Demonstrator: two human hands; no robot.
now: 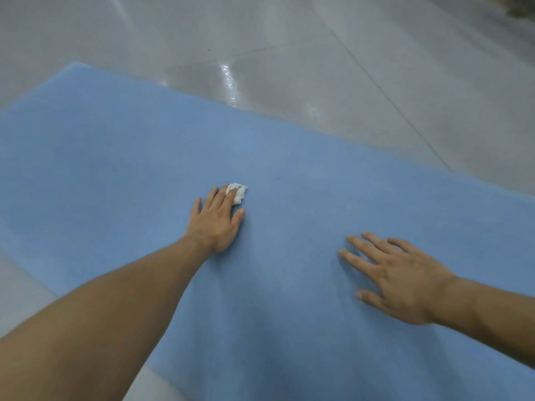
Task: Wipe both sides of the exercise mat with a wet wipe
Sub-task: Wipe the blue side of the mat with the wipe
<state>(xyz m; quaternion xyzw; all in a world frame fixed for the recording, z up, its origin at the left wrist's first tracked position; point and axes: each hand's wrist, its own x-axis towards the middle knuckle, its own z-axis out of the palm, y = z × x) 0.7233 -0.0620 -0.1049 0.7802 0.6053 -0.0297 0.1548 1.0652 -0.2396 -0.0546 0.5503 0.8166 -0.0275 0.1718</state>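
White and crumpled, the wet wipe (pixel 238 193) sits pinned under the flat fingertips of the left hand (pixel 217 221), poking out at that hand's one o'clock. The fingers lie straight and pressing, not curled round it. Over at four o'clock from there, well apart, the right hand (pixel 396 282) lies palm down with fingers spread, holding nothing, and looks to be bracing the surface. Both hands are on the blue exercise mat (pixel 115 169), which lies flat and fills the view from nine o'clock to three, one corner showing up at eleven. Past its far edge, at twelve o'clock, there's glossy pale tiled floor (pixel 318 53) with a bright glare patch, and a sliver of the same floor at seven. One face is being wiped; which face, I can't tell. Judging by the thick rounded edge, this mat is soft foam: light, bendy, liable to flop and fold rather than lift as a board. On a floor that shiny it may well slide under a hard stroke, so the bracing palm matters. For turning it over, the near long edge or a corner looks the best place to take hold.
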